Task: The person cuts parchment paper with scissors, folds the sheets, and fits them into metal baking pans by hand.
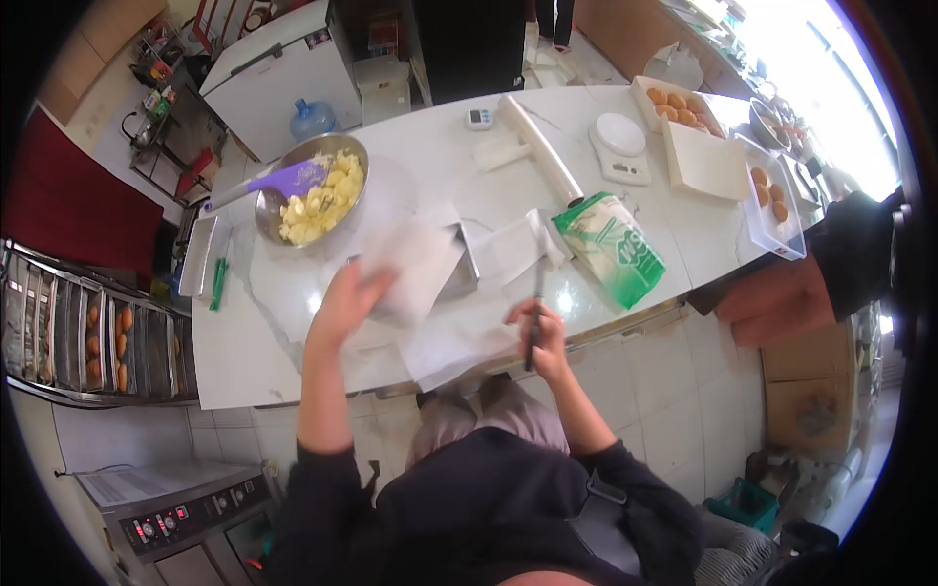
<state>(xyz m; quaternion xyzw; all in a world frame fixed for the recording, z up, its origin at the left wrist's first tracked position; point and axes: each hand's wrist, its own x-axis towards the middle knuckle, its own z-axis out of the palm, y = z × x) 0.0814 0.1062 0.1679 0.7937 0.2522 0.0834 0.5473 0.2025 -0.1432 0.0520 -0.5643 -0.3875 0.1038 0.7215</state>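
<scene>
My left hand (344,301) is at the edge of a white sheet of parchment paper (415,264), its thumb and fingers gripping it. Both the hand and the sheet are smeared by motion. Partly covered by that sheet is a rectangular metal pan (464,278). In my right hand (542,337) is a knife (533,337), held by its black handle with the blade pointing away from me over the table. More white paper (508,249) lies right of the pan, and another sheet (454,347) is at the table's front edge.
A metal bowl (264,210) of pale yellow chunks with a purple scraper (288,179) stands left. Right are a green-white bag (611,249), a roll of wrap (542,151), a scale (621,146) and boxes of buns (684,105). Another person's arm (782,293) is at the far right.
</scene>
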